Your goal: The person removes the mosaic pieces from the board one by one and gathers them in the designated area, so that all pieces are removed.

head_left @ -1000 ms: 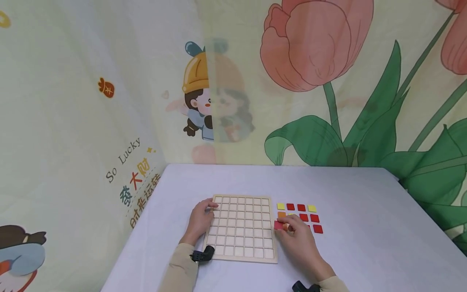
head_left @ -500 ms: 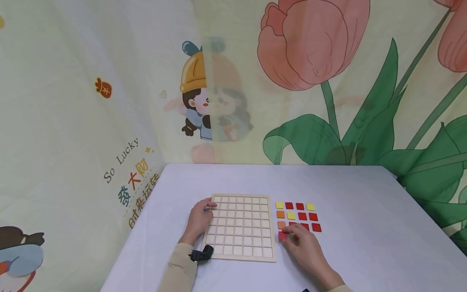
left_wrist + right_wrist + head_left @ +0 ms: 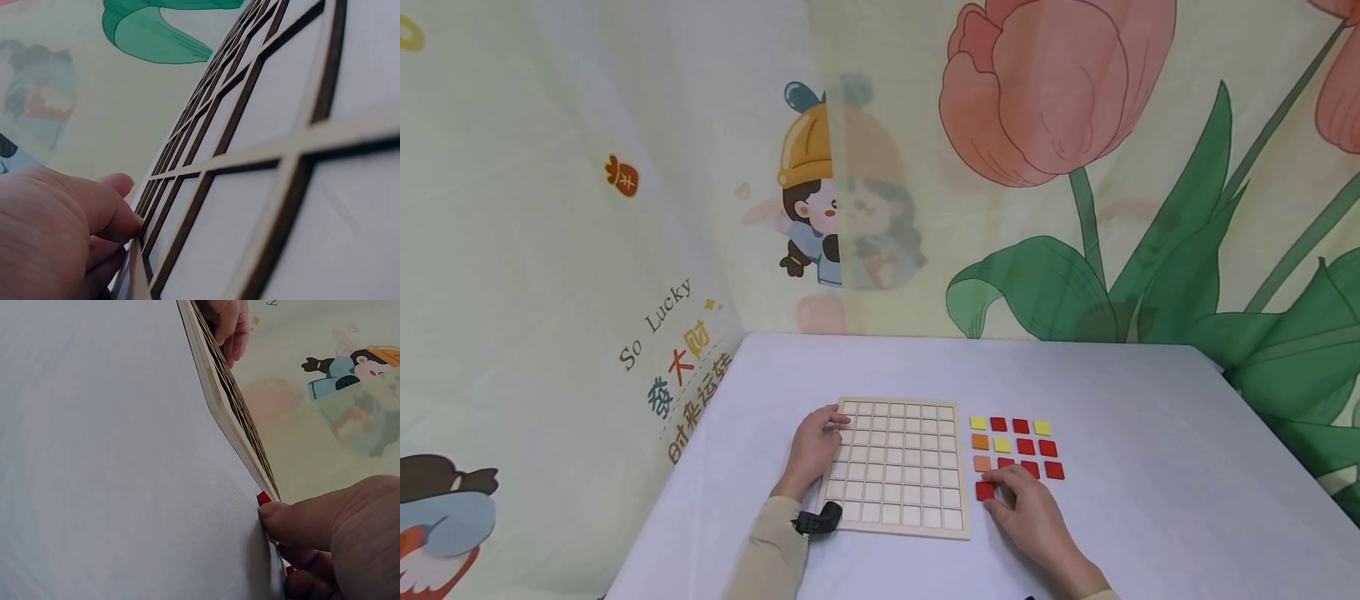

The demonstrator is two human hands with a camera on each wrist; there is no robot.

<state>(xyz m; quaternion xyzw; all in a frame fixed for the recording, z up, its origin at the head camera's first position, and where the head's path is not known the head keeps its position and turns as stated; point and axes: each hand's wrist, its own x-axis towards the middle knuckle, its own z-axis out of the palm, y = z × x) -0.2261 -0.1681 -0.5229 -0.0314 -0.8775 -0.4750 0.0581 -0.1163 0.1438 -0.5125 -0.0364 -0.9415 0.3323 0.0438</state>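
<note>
A pale wooden grid board (image 3: 961,467) lies flat on the white table, its square cells holding no tiles. At the board's upper left edge, my left hand (image 3: 811,446) grips the frame, fingertips over the rim; the left wrist view shows thumb and fingers (image 3: 115,215) right at that edge. Just right of the board, near its lower corner, my right hand (image 3: 1033,512) pinches a red square tile (image 3: 984,492) between thumb and fingertips, close over the table. In the right wrist view a corner of the red tile (image 3: 264,497) shows beyond the thumb.
Rows of square tiles lie right of the board: yellow (image 3: 977,422), orange (image 3: 980,442) and red (image 3: 1055,470). My right hand partly covers the nearest ones. A printed curtain (image 3: 880,167) hangs behind the white table (image 3: 1150,467).
My right hand has drawn the red tile from beside the orange tile toward me, to the near end of the left tile column. The left hand stays on the board.
</note>
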